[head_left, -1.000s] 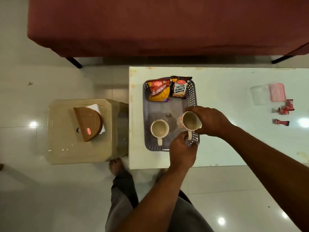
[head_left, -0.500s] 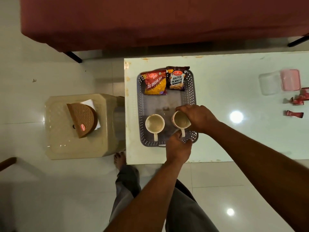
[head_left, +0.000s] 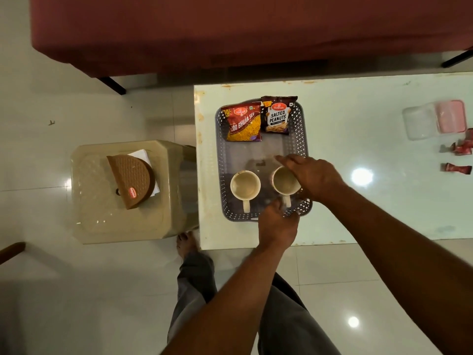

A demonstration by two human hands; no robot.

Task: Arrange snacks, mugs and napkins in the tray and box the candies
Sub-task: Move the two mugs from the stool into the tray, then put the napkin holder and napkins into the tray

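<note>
Both mugs upright in tray, handles pointing toward person

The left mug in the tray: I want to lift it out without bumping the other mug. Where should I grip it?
Grip the left mug by its handle, coming from the near edge of the tray. The handle points toward you and stands clear of the other mug.

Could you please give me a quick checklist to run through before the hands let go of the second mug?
1. Second mug inside tray: ok.
2. Mug upright: ok.
3. Clear of first mug: ok, a gap shows.
4. Mug resting on tray floor: cannot tell.
5. Right hand and left hand both at the mug: ok.
6. Snack packs in tray: ok.
</note>
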